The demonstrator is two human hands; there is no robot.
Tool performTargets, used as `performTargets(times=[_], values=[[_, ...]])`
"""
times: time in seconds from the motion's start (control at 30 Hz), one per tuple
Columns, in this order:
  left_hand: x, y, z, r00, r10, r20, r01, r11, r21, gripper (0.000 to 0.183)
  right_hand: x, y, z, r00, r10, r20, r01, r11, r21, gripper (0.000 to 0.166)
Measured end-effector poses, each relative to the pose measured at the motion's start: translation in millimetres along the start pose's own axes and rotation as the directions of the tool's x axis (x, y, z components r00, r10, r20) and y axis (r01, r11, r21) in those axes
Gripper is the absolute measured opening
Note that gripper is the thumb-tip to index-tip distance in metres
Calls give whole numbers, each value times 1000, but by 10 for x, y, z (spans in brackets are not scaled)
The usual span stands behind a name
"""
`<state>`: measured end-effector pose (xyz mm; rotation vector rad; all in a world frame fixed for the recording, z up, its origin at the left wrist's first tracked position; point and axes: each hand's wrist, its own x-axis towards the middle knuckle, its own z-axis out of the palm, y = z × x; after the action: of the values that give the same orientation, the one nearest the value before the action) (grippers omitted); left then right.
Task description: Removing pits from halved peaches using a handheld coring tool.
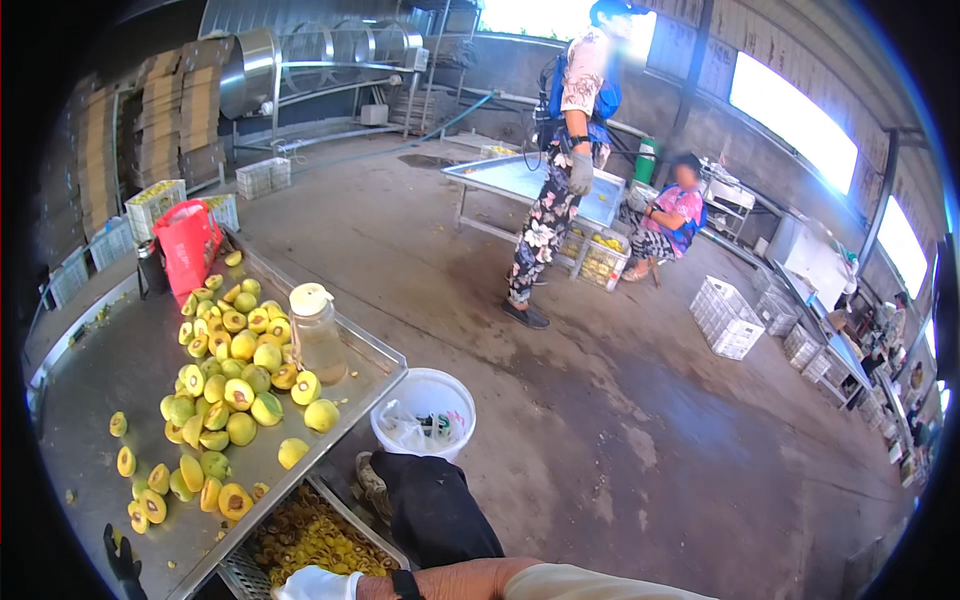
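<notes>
At the lower left edge, my left hand [124, 561], in a black glove, is at a piece of yellow-green fruit; whether it grips the piece is unclear. My right hand [315, 583], in a white glove, is low over a crate of small brown and yellow fruit scraps [322, 536], its fingers cut off by the picture's edge. Whole and halved yellow-green stone fruits, apparently peaches [240, 394], lie heaped on a metal table [82, 382]. Several halves show brown stones or hollows. A clear jug with a cream lid [319, 337] stands beside the heap.
A red bag [187, 244] and a dark bottle [151, 266] stand at the table's far end. A white bucket [424, 412] holding plastic bags is by the table corner. One person [566, 142] stands near a blue-topped table [540, 184]; another [675, 214] sits. White crates [726, 316] stand on the floor.
</notes>
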<state>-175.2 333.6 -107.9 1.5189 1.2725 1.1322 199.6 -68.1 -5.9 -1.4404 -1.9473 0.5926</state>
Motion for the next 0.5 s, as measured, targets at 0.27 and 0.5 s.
performTargets(times=[0.27, 0.5], values=[[-1627, 1680, 968, 973, 232, 9, -232, 972, -36, 50, 84, -168, -200, 995, -55, -79, 81, 926, 368, 36], [-2361, 2109, 1710, 906, 414, 93, -418, 908, 37, 50, 109, -306, -336, 962, 262, 81, -225, 585, 779, 47]])
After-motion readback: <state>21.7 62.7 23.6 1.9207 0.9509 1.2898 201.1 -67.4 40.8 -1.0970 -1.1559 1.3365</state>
